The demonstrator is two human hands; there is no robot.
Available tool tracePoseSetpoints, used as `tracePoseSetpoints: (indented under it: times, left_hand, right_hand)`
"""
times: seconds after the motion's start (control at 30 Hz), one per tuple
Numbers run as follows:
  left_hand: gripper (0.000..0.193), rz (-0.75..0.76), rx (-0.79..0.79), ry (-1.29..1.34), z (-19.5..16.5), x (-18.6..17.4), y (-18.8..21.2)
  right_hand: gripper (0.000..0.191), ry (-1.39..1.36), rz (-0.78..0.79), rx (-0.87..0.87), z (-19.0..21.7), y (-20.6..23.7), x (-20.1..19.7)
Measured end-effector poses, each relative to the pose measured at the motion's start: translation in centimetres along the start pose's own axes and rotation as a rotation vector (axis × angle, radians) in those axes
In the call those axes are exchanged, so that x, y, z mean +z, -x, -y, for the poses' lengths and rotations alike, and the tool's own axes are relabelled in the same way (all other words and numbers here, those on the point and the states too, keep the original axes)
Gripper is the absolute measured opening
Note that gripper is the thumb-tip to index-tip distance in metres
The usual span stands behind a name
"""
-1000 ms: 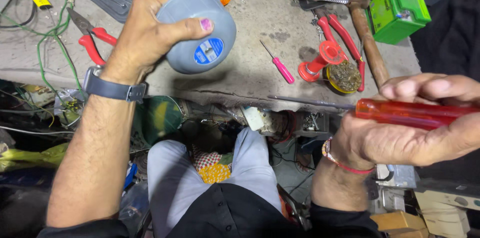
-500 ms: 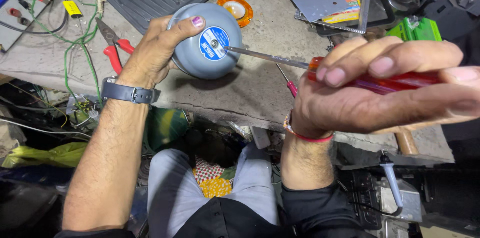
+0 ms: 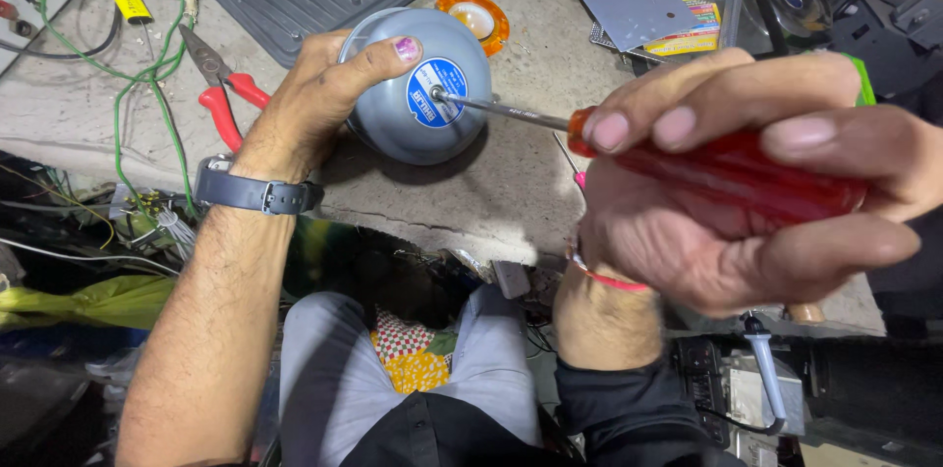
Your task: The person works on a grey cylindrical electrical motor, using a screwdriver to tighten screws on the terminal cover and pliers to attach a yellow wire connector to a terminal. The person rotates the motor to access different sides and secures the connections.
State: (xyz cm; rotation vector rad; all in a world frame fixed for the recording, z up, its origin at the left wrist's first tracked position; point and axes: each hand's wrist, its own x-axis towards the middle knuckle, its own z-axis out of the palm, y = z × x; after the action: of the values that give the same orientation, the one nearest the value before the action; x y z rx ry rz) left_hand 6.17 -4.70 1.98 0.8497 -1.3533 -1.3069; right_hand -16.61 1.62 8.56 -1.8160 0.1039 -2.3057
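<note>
Grey bell dome (image 3: pixel 417 99) is sitting near the bench's front edge, the left hand (image 3: pixel 314 99) clasping it; the right hand (image 3: pixel 727 202) is gripping a red screwdriver (image 3: pixel 688 167), its tip meeting the centre screw, which is not yet out.

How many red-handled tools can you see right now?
2: a red-handled screwdriver gripped in the right hand, and red-handled pliers on the bench left of the left hand. Others may be hidden.
</note>
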Motion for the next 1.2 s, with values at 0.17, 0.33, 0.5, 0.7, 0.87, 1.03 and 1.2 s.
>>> tracePoseSetpoints:
  times: [0.17, 0.33, 0.5, 0.7, 0.87, 1.03, 1.2]
  left_hand:
    - [0.065, 0.014, -0.014, 0.012, -0.4, -0.1, 0.0]
    - [0.064, 0.011, -0.018, -0.002, -0.5, -0.4, 0.3]
    - [0.063, 0.007, -0.015, 0.005, -0.6, -0.5, 0.3]
    - [0.06, 0.017, -0.006, 0.027, -0.7, -0.8, 0.6]
    - [0.06, 0.023, -0.003, 0.043, -0.5, -0.8, 0.6]
    - [0.06, 0.026, -0.002, 0.022, -0.3, -0.9, 0.4]
    - [0.062, 0.043, 0.004, 0.061, -0.1, -0.8, 0.3]
  right_hand:
    - [0.049, 0.128, 0.142, 0.067, 1.2, -0.1, -1.8]
    - [0.047, 0.219, 0.328, 0.139, 3.3, -1.9, -2.2]
    - [0.045, 0.245, 0.314, 0.112, 3.7, -1.6, -1.0]
    - [0.042, 0.247, 0.309, 0.123, 3.1, -1.5, -0.9]
    - [0.04, 0.257, 0.308, 0.117, 3.4, -1.3, -0.9]
    - [0.039, 0.259, 0.329, 0.134, 3.5, -1.5, -0.5]
    - [0.037, 0.267, 0.318, 0.122, 3.7, -1.2, -0.9]
